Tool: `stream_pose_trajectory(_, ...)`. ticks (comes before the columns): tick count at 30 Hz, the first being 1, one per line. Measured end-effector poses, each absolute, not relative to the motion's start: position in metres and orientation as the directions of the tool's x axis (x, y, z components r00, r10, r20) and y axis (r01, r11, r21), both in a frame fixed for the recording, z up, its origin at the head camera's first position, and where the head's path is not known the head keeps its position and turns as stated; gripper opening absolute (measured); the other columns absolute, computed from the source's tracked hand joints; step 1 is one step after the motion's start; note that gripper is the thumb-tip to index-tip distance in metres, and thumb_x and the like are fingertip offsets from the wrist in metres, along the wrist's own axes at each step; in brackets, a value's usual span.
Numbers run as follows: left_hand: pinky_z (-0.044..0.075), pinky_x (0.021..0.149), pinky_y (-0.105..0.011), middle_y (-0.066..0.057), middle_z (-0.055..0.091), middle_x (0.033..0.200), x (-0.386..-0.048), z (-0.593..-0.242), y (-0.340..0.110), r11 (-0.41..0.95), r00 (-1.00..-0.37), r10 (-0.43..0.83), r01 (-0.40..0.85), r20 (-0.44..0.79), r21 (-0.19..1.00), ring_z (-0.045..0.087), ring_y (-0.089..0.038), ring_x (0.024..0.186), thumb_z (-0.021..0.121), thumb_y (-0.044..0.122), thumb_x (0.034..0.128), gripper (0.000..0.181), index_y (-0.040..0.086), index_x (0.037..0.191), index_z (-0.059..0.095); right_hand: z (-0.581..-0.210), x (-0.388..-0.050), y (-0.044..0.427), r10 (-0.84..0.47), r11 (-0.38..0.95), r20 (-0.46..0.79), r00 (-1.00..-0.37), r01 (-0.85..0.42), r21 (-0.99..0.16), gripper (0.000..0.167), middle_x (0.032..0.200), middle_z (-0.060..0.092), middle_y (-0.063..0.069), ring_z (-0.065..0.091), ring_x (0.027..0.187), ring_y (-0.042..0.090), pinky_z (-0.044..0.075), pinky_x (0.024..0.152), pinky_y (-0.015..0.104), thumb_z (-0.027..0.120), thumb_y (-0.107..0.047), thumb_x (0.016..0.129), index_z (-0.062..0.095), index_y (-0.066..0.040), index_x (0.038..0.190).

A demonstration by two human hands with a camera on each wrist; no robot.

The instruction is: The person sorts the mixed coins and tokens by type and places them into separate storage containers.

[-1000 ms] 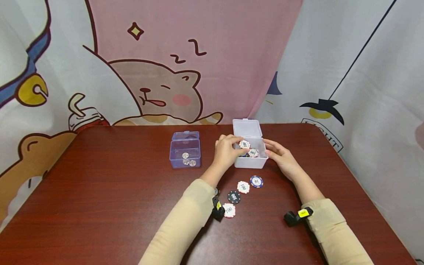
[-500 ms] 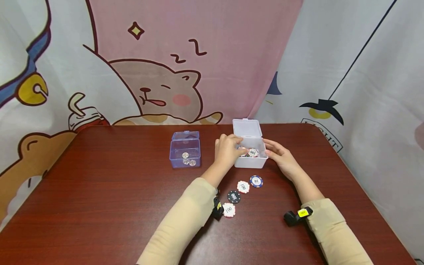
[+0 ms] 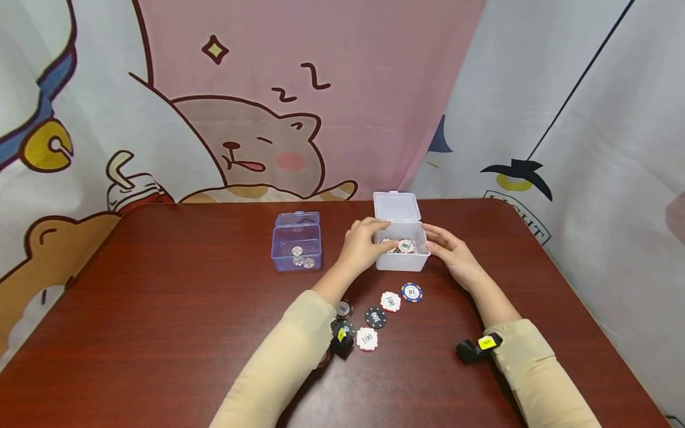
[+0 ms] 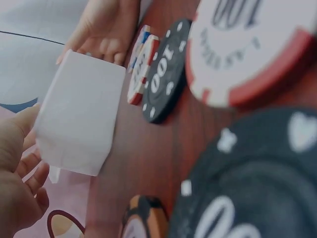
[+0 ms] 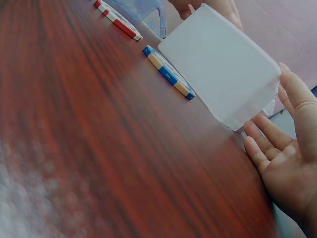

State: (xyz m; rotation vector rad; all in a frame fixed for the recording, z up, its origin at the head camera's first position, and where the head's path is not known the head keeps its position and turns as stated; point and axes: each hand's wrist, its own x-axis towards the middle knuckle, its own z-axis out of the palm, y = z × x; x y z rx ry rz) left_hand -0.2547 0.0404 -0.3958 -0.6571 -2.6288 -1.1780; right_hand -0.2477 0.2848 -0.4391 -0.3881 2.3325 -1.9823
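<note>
A white plastic box (image 3: 402, 261) stands with its lid up in the head view, and poker chips (image 3: 407, 246) lie inside it. My left hand (image 3: 360, 244) is at the box's left rim, its thumb reaching over the opening and its fingers loosely bent; no chip shows in its grasp. Against the right wall rests my right hand (image 3: 452, 255), with thumb and relaxed fingers touching the side. In the right wrist view, the fingers of that hand (image 5: 292, 153) are beside the box (image 5: 223, 64). Part of the box's inside is hidden by the left thumb.
Left of the white box is an open blue-tinted box (image 3: 297, 249) holding several silver coins (image 3: 297, 251). Loose chips lie nearer on the table, among them a blue chip (image 3: 411, 292), a white chip (image 3: 390, 301) and a black chip (image 3: 376, 317). The left sleeve partly covers others.
The white chip pinched by my left hand has been let go into the white box. The left forearm has since shifted slightly left, uncovering more chips. My right hand keeps its place at the box.
</note>
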Motion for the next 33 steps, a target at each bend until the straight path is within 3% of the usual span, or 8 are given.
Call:
stream_pose_trajectory(8, 0.046, 0.083, -0.041, -0.009, 0.064, 0.113, -0.244, -0.387, 0.026, 0.373, -0.859, 0.305, 0.506, 0.412, 0.778, 0.057, -0.029, 0.095, 0.079, 0.02, 0.0805, 0.044, 0.001, 0.119, 0.067, -0.44, -0.248, 0.285, -0.219, 0.149, 0.129, -0.967, -0.163, -0.975, 0.047, 0.14, 0.042, 0.027, 0.049, 0.117, 0.015, 0.041, 0.09, 0.02, 0.054, -0.012, 0.098, 0.042, -0.006, 0.143)
stream_pose_trajectory(14, 0.046, 0.081, -0.037, -0.005, 0.066, 0.106, -0.228, -0.376, 0.013, 0.318, -0.852, 0.314, 0.511, 0.419, 0.799, 0.056, -0.022, 0.091, 0.078, 0.018, 0.0807, 0.045, 0.004, 0.121, 0.066, -0.44, -0.248, 0.285, -0.224, 0.146, 0.14, -0.965, -0.175, -0.974, 0.046, 0.14, 0.041, 0.028, 0.049, 0.117, 0.016, 0.041, 0.09, 0.02, 0.053, -0.009, 0.098, 0.042, -0.005, 0.143)
stream_pose_trajectory(19, 0.047, 0.082, -0.042, -0.007, 0.066, 0.105, -0.216, -0.375, 0.004, 0.257, -0.84, 0.332, 0.518, 0.429, 0.815, 0.057, -0.025, 0.092, 0.079, 0.015, 0.0797, 0.045, 0.003, 0.122, 0.065, -0.441, -0.248, 0.285, -0.228, 0.143, 0.134, -0.964, -0.169, -0.975, 0.047, 0.14, 0.04, 0.028, 0.049, 0.117, 0.016, 0.04, 0.09, 0.02, 0.053, -0.01, 0.098, 0.041, -0.005, 0.143)
stream_pose_trajectory(28, 0.046, 0.082, -0.042, -0.006, 0.067, 0.107, -0.2, -0.378, -0.014, 0.258, -0.837, 0.364, 0.512, 0.409, 0.819, 0.057, -0.027, 0.093, 0.081, 0.014, 0.0768, 0.043, 0.006, 0.117, 0.068, -0.441, -0.248, 0.285, -0.224, 0.147, 0.124, -0.967, -0.159, -0.976, 0.047, 0.141, 0.04, 0.027, 0.048, 0.118, 0.017, 0.041, 0.091, 0.02, 0.053, -0.011, 0.099, 0.041, -0.005, 0.144)
stream_pose_trajectory(33, 0.045, 0.082, -0.037, -0.006, 0.067, 0.104, -0.193, -0.38, -0.025, 0.271, -0.835, 0.401, 0.501, 0.376, 0.822, 0.056, -0.026, 0.093, 0.081, 0.015, 0.0769, 0.045, 0.005, 0.119, 0.067, -0.441, -0.248, 0.286, -0.222, 0.15, 0.125, -0.967, -0.161, -0.976, 0.047, 0.14, 0.041, 0.027, 0.049, 0.117, 0.015, 0.04, 0.09, 0.02, 0.054, -0.012, 0.099, 0.041, -0.006, 0.144)
